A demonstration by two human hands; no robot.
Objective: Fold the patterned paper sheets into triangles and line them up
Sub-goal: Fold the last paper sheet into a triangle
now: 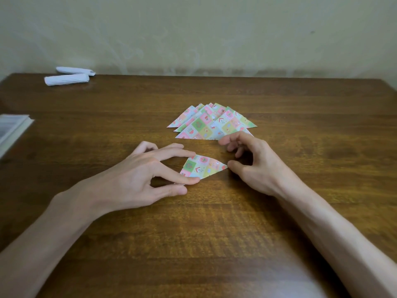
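Note:
A small patterned paper triangle [203, 166] lies flat on the wooden table [214, 233], between my two hands. My left hand [141, 175] covers its left part, with straight fingers pressing on its upper and lower edges. My right hand [251, 162] sits just right of it; the thumb tip touches the triangle's right point and the other fingers are loosely curled above the table. Behind them lies a fanned, overlapping group of several folded patterned triangles [211, 123]; my right hand's fingers hide its near right corner.
Two rolled white paper pieces [67, 79] lie at the table's far left corner. A stack of white sheets or a book [12, 131] pokes in at the left edge. A pale wall [193, 33] stands directly behind the table.

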